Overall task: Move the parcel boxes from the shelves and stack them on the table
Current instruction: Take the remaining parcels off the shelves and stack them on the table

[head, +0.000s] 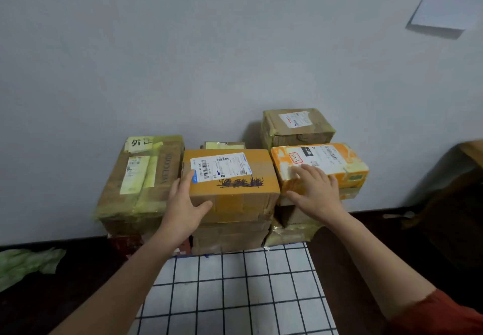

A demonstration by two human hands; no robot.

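Two parcels on the checked desk are handled: the stiff, probably light tan taped cardboard box is clasped cornerwise by the left grip, the orange taped carton pressed by the flat right grip.

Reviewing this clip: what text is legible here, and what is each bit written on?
"WELCOM", sideways, on the left box.
"外", handwritten on tape on that box; the next character is unclear.
"D10", on the orange box, on its black label.
Shipping labels on the middle box, the rear box and the others: too small to read.
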